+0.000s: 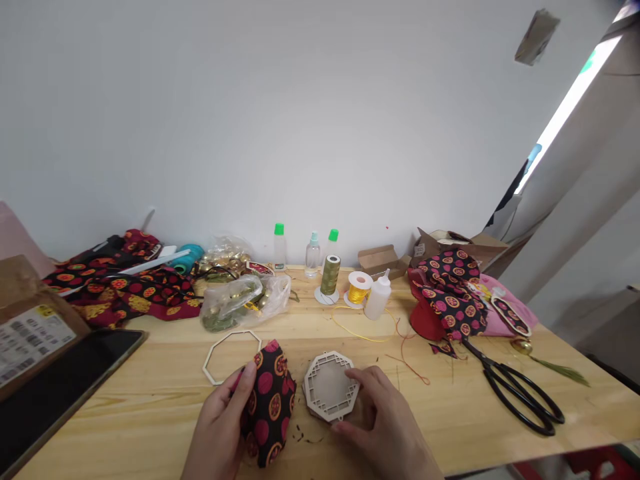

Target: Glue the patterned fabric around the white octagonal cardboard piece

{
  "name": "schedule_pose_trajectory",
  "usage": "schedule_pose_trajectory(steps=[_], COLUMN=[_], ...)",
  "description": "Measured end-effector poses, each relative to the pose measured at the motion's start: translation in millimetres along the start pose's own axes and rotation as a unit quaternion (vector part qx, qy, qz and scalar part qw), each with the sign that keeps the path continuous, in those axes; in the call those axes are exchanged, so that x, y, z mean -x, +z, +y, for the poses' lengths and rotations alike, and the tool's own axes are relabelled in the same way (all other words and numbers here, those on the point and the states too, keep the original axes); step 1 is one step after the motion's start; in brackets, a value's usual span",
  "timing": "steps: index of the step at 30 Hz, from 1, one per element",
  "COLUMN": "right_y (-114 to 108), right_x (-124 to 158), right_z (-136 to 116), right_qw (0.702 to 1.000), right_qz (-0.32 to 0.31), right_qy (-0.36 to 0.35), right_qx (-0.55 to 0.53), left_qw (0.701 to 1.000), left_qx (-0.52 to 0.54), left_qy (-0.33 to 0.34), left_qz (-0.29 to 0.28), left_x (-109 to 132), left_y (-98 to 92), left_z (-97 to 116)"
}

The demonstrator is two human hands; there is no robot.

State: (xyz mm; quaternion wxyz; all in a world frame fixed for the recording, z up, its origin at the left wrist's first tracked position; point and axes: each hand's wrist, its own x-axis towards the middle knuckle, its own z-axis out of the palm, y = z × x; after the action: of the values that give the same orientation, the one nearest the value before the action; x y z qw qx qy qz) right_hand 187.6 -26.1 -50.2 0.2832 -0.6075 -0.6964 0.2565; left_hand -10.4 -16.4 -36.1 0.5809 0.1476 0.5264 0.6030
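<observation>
My left hand [224, 421] is closed around a piece of black fabric [270, 403] patterned with red and gold rounds, thumb on top. My right hand [383, 420] curves round the right side of an octagonal wooden frame piece [330, 385] with cut-out lattice edges, which lies flat on the table. Its thumb and fingertips touch the rim at the lower and upper right. Behind the fabric, a thin plain octagonal ring [231, 335] lies on the wood. Small dark scraps [300, 433] are scattered between the fabric and the lattice frame.
Behind stand a green thread spool [330, 277], a yellow cord spool [359, 290] and a white squeeze bottle [379, 298]. Black scissors [520, 390] lie right, beside patterned fabric [453, 293]. A plastic bag [245, 300], a cardboard box [35, 327] and a dark tablet-like slab [75, 393] are left.
</observation>
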Motion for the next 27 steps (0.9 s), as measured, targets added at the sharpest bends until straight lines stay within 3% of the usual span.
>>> schedule_pose_trajectory(steps=[13,27], right_y=[-8.1,-15.1], right_x=[-3.3,-4.7], right_z=[-5.5,1.3], right_qw=[0.994,0.987], right_qz=[-0.065,-0.050], right_qy=[-0.015,-0.063], right_qx=[0.087,0.141], left_qw=[1.000,0.999], left_qx=[-0.009,-0.028], left_qy=[-0.006,-0.010], left_qz=[0.002,0.014], left_x=[-6.2,-4.1], left_y=[-4.4,-3.3], left_z=[-5.0,-4.4])
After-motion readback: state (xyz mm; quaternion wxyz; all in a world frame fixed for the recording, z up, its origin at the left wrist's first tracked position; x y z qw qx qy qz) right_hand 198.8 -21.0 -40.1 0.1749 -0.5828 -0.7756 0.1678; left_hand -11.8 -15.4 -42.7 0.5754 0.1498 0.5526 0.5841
